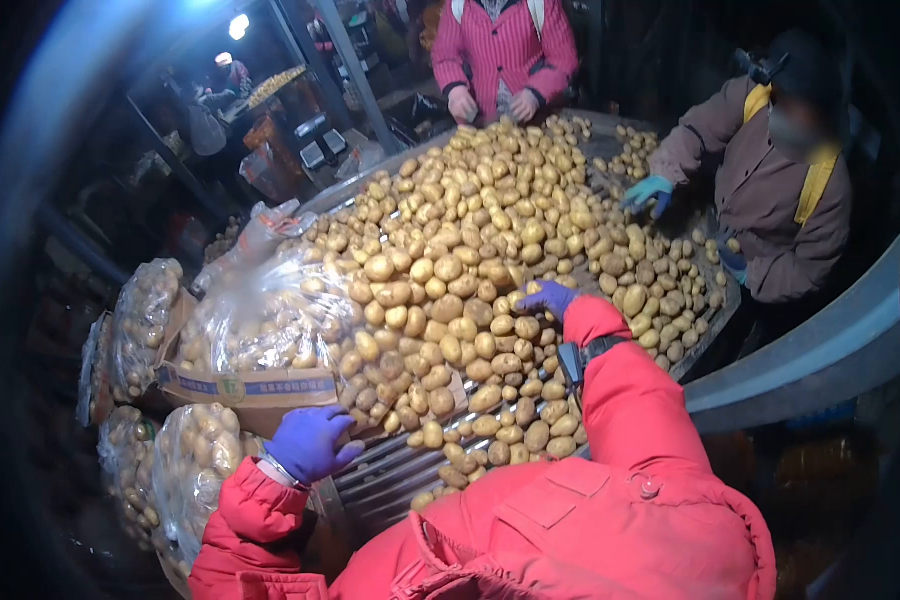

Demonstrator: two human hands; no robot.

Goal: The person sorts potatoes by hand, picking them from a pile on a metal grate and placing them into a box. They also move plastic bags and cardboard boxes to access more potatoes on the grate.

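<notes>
**Gloved hands at the potato heap**

At the far left you have clear plastic bags packed with yellow potatoes [142, 322], stacked beside and below a brown cardboard box with a blue printed band [245, 388]. That box holds a large clear plastic bag of potatoes [270, 315], its mouth lying open toward the heap.

Your left hand [310, 442], in a purple-blue glove at the end of a red padded sleeve, sits at the lower front edge of the box, fingers curled and pressed against the cardboard and the bag's lip; I cannot tell whether it truly grips the edge or only rests on it.

Moving right, the broad heap of small yellow potatoes [480, 230] covers the ribbed grey metal sorting table [390, 470], which shows bare just in front of you.

Your right hand [547, 296], also in a purple-blue glove, reaches into the heap with fingers bent down over the potatoes; whether it has closed on one is hidden.

Across the table a person in a pink striped jacket [505, 50] stands with both hands at the heap's far edge. At the right, a person in a brown jacket rests a teal-gloved hand [648, 192] on the potatoes.
</notes>
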